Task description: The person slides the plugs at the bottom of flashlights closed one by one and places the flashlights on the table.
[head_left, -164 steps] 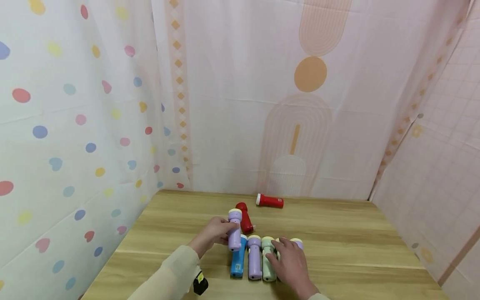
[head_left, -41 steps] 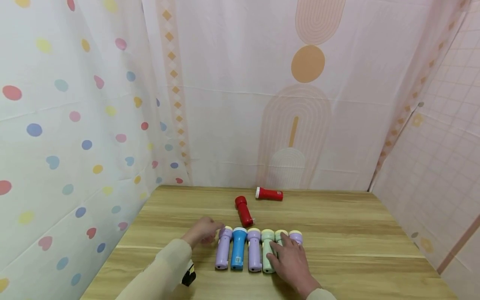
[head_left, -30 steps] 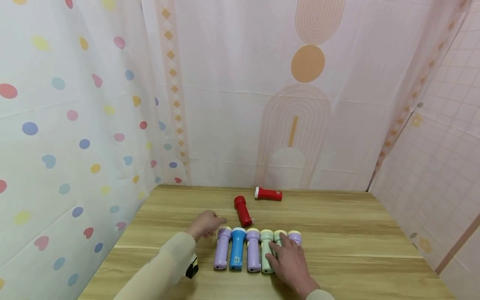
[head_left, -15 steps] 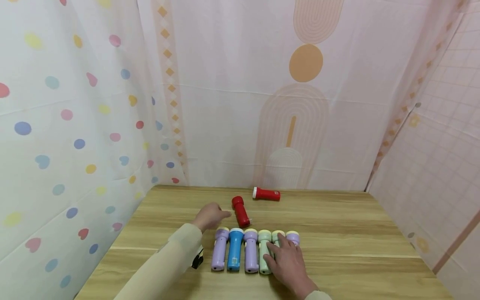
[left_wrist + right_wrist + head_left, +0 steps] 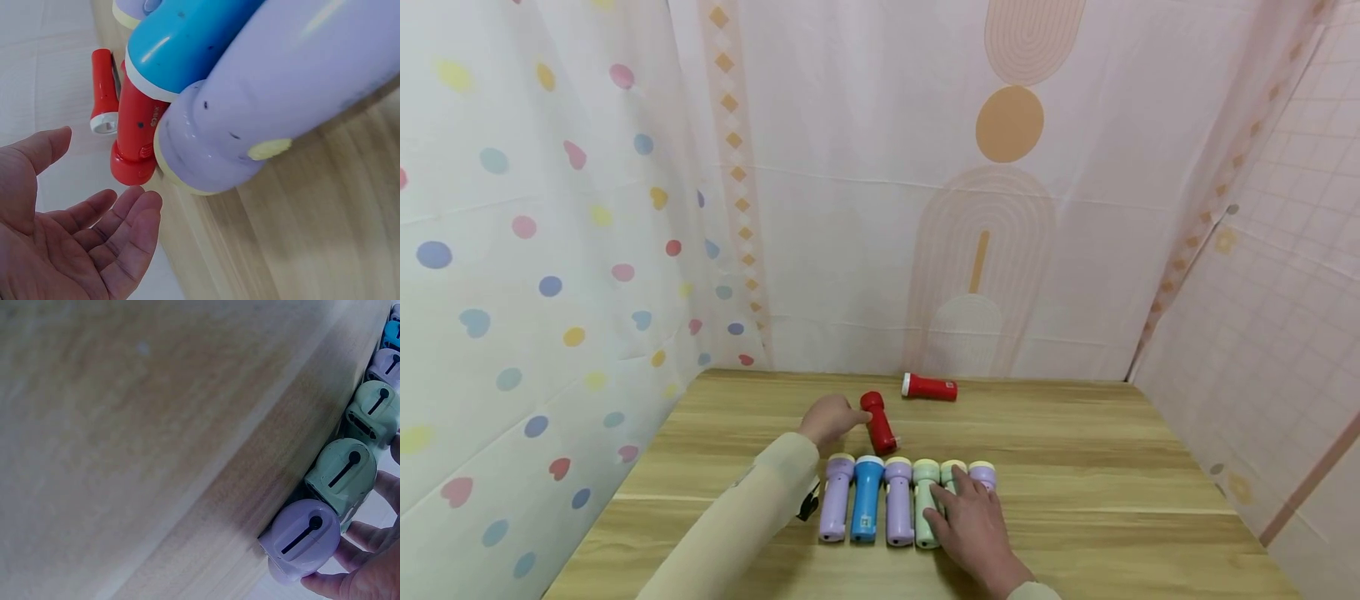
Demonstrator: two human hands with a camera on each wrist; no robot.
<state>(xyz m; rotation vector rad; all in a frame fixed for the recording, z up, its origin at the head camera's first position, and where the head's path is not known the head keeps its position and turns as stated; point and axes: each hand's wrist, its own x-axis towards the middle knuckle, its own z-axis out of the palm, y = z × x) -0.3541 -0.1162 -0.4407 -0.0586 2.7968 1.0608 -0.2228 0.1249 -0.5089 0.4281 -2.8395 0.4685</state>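
Note:
A row of flashlights lies side by side on the table: a purple flashlight (image 5: 835, 508) at the left end, then a blue flashlight (image 5: 867, 496), another purple one, two green ones and a purple one at the right. My right hand (image 5: 976, 531) rests over the right part of this row, fingers spread and partly hiding it. In the right wrist view its fingertips touch the end purple flashlight (image 5: 306, 540). Just left of a red flashlight (image 5: 880, 429) behind the row is my left hand (image 5: 831, 419). The left wrist view shows its fingers loosely bent, holding nothing.
A second red flashlight (image 5: 932, 388) with a white head lies on its side near the back of the wooden table (image 5: 1060, 467). Patterned curtains (image 5: 850, 208) hang behind and along both sides.
Earlier my left hand held a purple flashlight over the blue one; that flashlight now lies at the row's left end. The hand has since moved up and right towards the nearer red flashlight.

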